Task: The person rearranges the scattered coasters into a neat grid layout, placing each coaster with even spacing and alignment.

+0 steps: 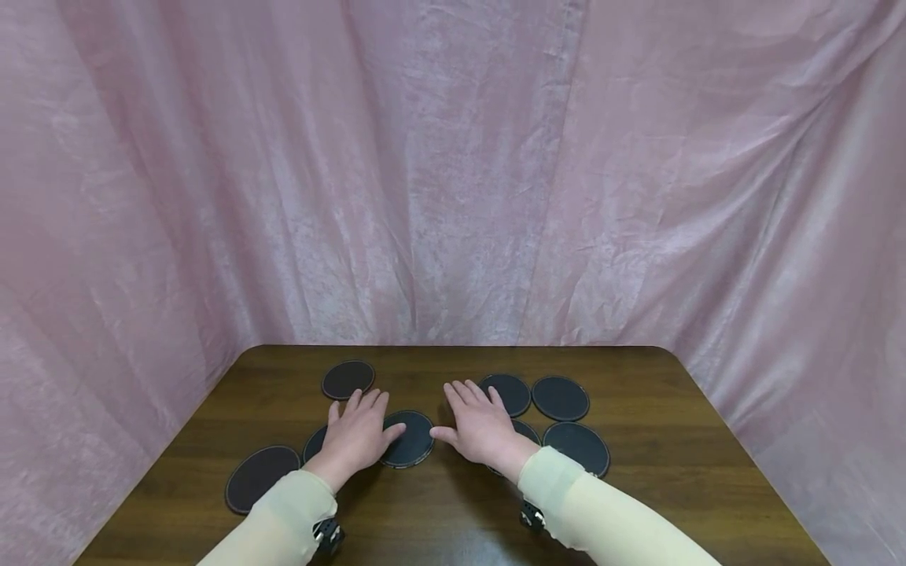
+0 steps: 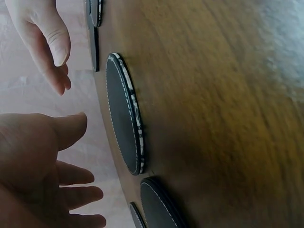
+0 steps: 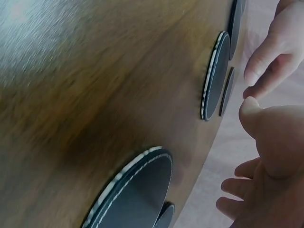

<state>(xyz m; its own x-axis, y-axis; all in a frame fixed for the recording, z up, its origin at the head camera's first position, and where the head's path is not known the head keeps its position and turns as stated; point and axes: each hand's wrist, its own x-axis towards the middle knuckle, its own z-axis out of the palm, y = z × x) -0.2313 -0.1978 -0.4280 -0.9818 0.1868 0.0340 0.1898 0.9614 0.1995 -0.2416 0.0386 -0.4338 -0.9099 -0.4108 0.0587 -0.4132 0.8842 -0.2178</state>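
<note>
My left hand [image 1: 354, 438] hovers over the left side of the table, palm down with its fingers spread and straight. Beneath it a dark round coaster [image 1: 314, 443] is partly covered. Its thumb overlaps another coaster [image 1: 410, 444] near the middle, which shows pale stitching along its rim in the left wrist view. Opposite, my right hand [image 1: 483, 430] is held palm down too, fingers extended, partly in front of a coaster [image 1: 525, 430]. In the right wrist view the right palm [image 3: 280, 142] is raised above the tabletop, holding nothing.
Further coasters lie flat: one at the back left [image 1: 348, 379], one at the front left [image 1: 260, 478], and on the right a back pair [image 1: 506, 395] and a nearer one [image 1: 579, 446]. Pink curtains [image 1: 453, 173] hang behind the brown wooden table [image 1: 679, 487].
</note>
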